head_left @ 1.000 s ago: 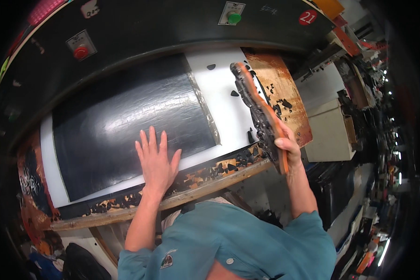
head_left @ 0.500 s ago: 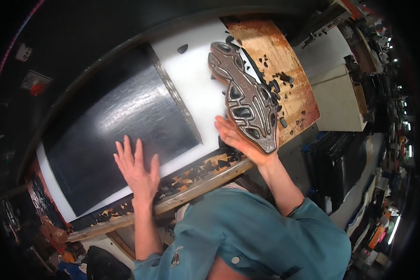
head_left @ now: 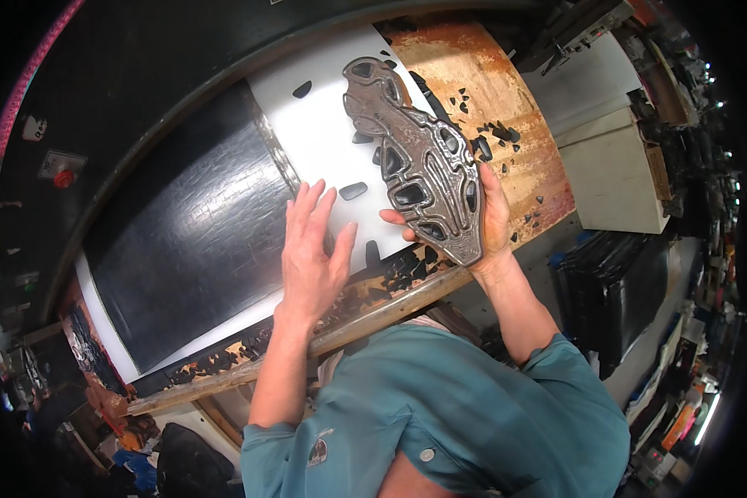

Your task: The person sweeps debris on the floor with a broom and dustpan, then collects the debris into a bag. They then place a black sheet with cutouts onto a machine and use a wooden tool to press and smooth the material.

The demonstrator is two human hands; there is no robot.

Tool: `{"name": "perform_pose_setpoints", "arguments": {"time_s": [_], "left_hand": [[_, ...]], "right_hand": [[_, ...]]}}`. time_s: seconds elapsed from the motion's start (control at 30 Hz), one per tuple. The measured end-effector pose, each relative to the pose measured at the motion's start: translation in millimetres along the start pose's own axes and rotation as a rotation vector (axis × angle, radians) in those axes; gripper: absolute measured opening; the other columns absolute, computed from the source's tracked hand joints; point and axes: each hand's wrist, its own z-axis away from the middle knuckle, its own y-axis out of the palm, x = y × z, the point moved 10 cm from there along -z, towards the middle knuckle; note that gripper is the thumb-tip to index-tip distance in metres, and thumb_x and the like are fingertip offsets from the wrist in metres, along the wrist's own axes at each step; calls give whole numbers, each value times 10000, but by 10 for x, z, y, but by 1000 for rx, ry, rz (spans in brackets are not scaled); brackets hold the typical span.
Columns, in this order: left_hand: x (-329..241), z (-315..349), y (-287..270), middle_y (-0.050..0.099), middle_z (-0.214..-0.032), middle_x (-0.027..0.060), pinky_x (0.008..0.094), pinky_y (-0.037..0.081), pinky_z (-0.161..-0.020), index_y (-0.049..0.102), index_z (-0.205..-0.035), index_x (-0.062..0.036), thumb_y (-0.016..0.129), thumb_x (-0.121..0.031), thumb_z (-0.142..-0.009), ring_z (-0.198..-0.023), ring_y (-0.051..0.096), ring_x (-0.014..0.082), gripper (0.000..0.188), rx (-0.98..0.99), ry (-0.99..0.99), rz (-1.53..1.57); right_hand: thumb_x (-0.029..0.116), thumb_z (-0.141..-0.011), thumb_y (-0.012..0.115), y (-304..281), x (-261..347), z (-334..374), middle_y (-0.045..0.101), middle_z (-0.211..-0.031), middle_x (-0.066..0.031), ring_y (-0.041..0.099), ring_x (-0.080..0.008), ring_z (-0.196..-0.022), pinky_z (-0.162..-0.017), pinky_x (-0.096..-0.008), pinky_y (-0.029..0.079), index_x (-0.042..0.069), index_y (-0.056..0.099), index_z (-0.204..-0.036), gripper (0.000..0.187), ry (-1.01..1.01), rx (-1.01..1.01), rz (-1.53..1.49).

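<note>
A sole-shaped metal cutting die (head_left: 436,178), brown and grey with raised ridges and several openings, rests in my right hand (head_left: 491,232). The thumb lies along its right side and fingertips show at its left edge. Dark pieces fill some of its openings. My left hand (head_left: 314,261) has its fingers stretched out and holds nothing; it is over the right edge of a shiny black sheet (head_left: 191,216). That sheet lies on a white board (head_left: 307,124). Between hand and die, a small dark cut piece (head_left: 353,191) lies on the board.
A worn wooden board (head_left: 456,58) with scattered black scraps is at the right. More scraps lie along the bench's wooden front edge (head_left: 382,319). A dark machine beam (head_left: 199,70) spans the far side. Stacked black sheets (head_left: 614,282) stand at the right beside a pale box (head_left: 606,183).
My left hand has moved right across the black sheet to its edge. My right hand has closed round the die, which has shifted slightly left. Several dark pieces now show on the white board.
</note>
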Motion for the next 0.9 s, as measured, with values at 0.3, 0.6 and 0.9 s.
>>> {"name": "perform_pose_setpoints", "arguments": {"time_s": [0.3,0.6,0.9], "left_hand": [[381,114,-437,623,-1473,184,442,436,-1181,660,-1378,-5,670,-82,-1010,-1404,567,353,376,-213,-191,-6],[683,473,-582,633,-1446,176,502,404,-1205,670,-1342,-18,686,-78,-1001,-1444,517,402,346,-251,-202,-157],[600,380,-466,627,-1450,165,553,340,-1242,659,-1344,-28,691,-103,-1002,-1460,486,427,352,-202,-209,-161]], "right_hand": [[357,-716,911,600,291,58,454,-1552,-327,570,-405,-1307,-1106,-471,480,91,421,-1636,1076,-228,-119,1864],[416,-657,953,319,-78,-31,239,-1574,-424,299,-608,-1453,-1208,-655,311,35,340,-1618,1202,-399,30,2356],[529,-597,982,187,180,-153,298,-1656,-278,347,-436,-1528,-1253,-560,351,49,341,-1643,1318,-154,85,2026]]}}
